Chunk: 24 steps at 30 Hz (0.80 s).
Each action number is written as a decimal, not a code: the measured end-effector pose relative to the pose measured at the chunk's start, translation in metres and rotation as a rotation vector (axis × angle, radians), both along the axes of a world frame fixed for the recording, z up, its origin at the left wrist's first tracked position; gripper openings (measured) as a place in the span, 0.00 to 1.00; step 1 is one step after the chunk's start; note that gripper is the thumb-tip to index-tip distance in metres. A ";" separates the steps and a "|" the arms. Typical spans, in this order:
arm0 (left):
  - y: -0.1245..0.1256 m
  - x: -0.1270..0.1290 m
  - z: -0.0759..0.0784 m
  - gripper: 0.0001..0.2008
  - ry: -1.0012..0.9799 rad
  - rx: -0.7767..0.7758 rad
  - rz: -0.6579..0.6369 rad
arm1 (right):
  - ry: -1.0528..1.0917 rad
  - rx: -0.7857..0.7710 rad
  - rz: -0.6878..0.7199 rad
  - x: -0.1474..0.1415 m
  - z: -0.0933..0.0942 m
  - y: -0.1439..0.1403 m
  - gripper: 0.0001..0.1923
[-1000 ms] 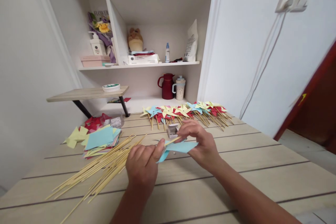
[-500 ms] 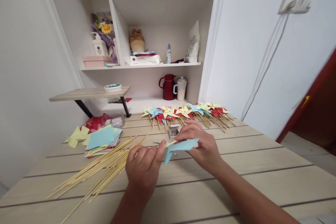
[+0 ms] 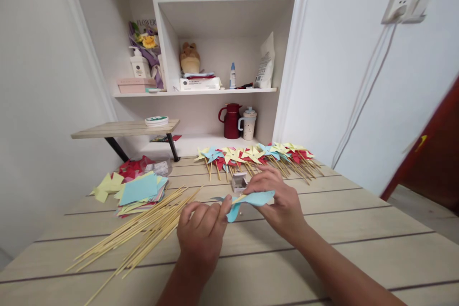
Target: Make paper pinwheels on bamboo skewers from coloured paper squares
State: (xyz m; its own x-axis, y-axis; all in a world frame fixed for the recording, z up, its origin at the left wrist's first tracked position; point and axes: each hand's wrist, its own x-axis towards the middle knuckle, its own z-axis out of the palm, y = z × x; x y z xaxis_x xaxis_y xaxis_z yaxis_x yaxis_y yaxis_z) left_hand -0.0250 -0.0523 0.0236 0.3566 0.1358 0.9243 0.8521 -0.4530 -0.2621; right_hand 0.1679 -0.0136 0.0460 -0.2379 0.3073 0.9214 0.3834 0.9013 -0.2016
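Observation:
A light-blue paper pinwheel point(image 3: 255, 198) is held between my two hands above the table. My left hand point(image 3: 204, 227) is closed, its thumb at the pinwheel's left side. My right hand point(image 3: 278, 196) grips the pinwheel from the right, fingers bent over it. A short length of pale wooden stick point(image 3: 238, 199) shows against the paper between the hands; the rest of it is hidden. Just behind them stands a small open box point(image 3: 238, 182). On the table under the paper lies a tiny shiny round piece point(image 3: 241, 213), too small to name.
Several thin wooden sticks point(image 3: 143, 234) lie spread at the left. Beyond them are a stack of coloured paper sheets point(image 3: 139, 190) and a yellow folded piece point(image 3: 107, 186). Finished pinwheels on sticks point(image 3: 251, 155) line the table's back. A small raised shelf point(image 3: 124, 129) stands back left.
The view has shifted slightly, so everything sits a little lower and to the right. The pinwheel has tilted and its lower blade looks more curved; both hands keep hold.

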 end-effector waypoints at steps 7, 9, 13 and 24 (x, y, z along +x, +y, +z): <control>-0.005 0.001 0.004 0.12 -0.016 0.016 0.002 | -0.034 0.074 -0.030 0.001 -0.002 0.001 0.09; -0.005 0.000 0.003 0.12 -0.016 0.020 0.000 | -0.043 0.081 -0.033 0.001 -0.003 0.001 0.10; 0.000 0.001 -0.004 0.13 -0.077 -0.016 -0.013 | -0.053 0.060 -0.060 0.002 -0.006 0.005 0.12; 0.019 0.018 -0.016 0.11 -1.188 -0.961 -0.385 | 0.154 -0.288 -0.214 0.004 -0.016 0.024 0.25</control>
